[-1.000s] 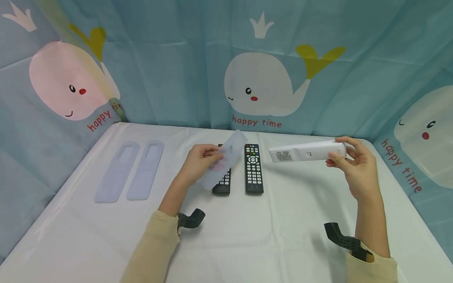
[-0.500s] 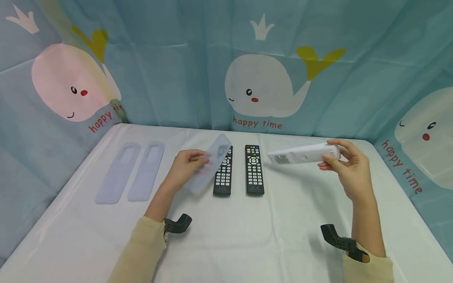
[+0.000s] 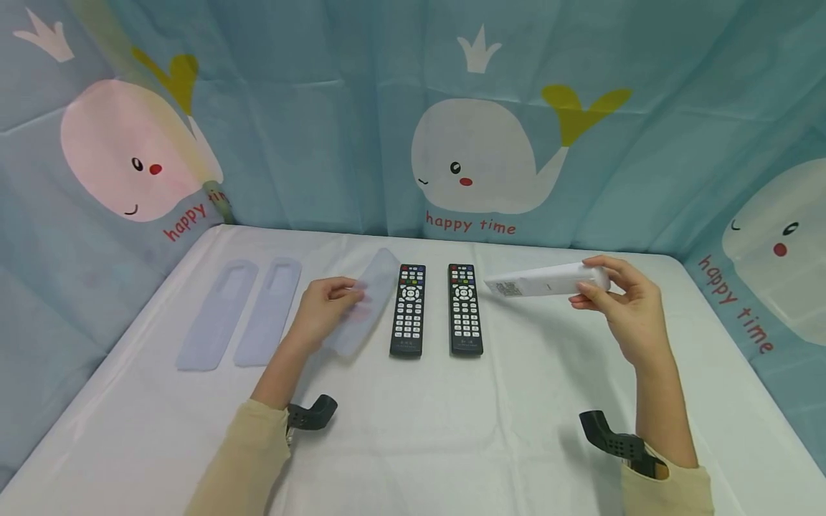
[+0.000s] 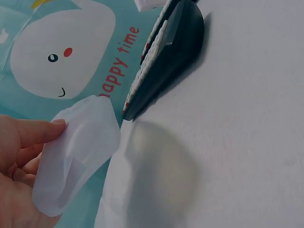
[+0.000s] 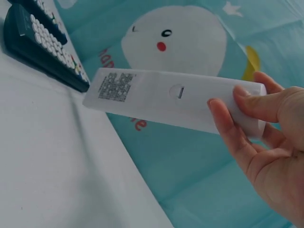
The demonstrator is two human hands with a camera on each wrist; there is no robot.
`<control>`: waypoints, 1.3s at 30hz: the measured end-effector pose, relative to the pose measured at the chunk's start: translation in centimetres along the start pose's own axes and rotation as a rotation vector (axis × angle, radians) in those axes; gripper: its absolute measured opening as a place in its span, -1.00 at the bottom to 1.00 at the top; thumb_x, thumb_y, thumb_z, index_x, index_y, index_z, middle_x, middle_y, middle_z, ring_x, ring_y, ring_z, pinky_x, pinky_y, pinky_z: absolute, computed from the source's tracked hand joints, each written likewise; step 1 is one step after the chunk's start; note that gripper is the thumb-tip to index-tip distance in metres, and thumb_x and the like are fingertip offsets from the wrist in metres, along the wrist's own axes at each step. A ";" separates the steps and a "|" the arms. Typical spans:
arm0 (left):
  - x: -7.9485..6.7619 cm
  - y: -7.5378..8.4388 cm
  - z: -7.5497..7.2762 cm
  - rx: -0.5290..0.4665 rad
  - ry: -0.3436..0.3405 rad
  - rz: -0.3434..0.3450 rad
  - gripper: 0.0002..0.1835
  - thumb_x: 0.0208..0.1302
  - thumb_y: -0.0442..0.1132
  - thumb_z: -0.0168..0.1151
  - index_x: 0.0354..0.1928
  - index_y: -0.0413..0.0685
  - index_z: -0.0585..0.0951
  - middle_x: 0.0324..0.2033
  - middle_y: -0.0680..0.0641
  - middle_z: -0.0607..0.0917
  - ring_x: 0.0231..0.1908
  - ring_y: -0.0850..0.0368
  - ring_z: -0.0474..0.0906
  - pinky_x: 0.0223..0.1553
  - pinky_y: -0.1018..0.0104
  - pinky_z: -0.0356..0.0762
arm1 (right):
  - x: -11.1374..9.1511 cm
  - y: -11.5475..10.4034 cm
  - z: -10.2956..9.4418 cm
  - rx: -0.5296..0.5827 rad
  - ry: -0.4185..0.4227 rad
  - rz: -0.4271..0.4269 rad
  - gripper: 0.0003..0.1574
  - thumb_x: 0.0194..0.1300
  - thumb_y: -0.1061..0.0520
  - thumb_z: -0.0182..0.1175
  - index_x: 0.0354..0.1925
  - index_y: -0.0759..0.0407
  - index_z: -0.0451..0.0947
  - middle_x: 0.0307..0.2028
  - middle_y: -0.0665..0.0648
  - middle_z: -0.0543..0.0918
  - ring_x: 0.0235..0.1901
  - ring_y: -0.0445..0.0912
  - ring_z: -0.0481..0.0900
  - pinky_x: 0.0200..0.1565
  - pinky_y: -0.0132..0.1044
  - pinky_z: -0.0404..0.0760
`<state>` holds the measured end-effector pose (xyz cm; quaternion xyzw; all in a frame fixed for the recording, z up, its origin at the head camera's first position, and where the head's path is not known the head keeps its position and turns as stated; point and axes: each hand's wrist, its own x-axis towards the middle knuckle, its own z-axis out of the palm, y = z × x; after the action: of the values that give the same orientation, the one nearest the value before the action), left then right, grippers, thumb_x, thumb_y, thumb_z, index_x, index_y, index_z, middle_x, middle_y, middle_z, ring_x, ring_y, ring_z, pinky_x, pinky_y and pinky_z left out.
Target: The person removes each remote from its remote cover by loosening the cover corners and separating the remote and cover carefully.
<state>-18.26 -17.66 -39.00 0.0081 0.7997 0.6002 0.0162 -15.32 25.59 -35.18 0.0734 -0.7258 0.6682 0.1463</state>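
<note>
My left hand [image 3: 325,313] pinches a translucent silicone remote cover [image 3: 368,304] by its edge and holds it tilted above the table. In the left wrist view the thumb lies on the near face of the cover [image 4: 83,152]. On the right, my right hand [image 3: 629,304] grips one end of a white remote control [image 3: 545,281], raised off the table. The right wrist view shows its back, with a printed code near the far end of the white remote [image 5: 156,97]. Between the hands lie two black remotes [image 3: 408,309] [image 3: 465,309], buttons up.
Two more translucent covers [image 3: 216,315] [image 3: 269,312] lie flat side by side at the left of the white-clothed table [image 3: 413,444]. A blue curtain [image 3: 335,143] with whale prints hangs behind and along the sides.
My left hand has carried the translucent cover leftward, away from over the left black remote, which now shows whole. The right hand with the white remote has shifted slightly left, and the remote has turned a little.
</note>
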 end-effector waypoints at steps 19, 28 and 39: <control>-0.8 -0.6 -1.6 0.071 0.027 -0.053 -0.61 0.53 -0.33 0.23 0.25 -0.46 0.60 -0.01 -0.31 0.80 -0.27 0.52 0.61 -0.15 0.59 0.51 | -1.0 0.5 1.1 -0.294 0.032 0.007 -0.46 0.40 0.47 0.28 0.32 0.49 0.51 0.17 0.14 0.53 -0.28 -0.35 0.77 -0.11 -0.50 0.72; -1.2 -1.2 -2.0 0.064 0.049 -0.079 -0.61 0.52 -0.33 0.25 0.25 -0.46 0.61 -0.07 -0.25 0.83 -0.27 0.51 0.60 -0.16 0.60 0.50 | -2.0 0.6 1.4 -0.277 0.002 0.080 -0.46 0.41 0.31 0.38 0.29 0.46 0.55 0.09 -0.03 0.55 -0.22 -0.31 0.78 -0.01 -0.56 0.66; -1.6 -2.1 -2.7 0.057 0.085 -0.144 -0.54 0.53 -0.25 0.26 0.31 -0.43 0.56 -0.05 -0.17 0.83 -0.22 0.48 0.58 -0.18 0.60 0.49 | -2.9 1.4 2.5 -0.268 -0.019 0.071 -0.60 0.52 0.27 0.26 0.18 0.55 0.60 0.03 -0.26 0.64 -0.12 -0.41 0.70 -0.02 -0.56 0.67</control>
<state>-16.76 -20.84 -40.20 -0.0745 0.8148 0.5744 0.0252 -13.24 23.03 -37.60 0.0338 -0.8119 0.5694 0.1241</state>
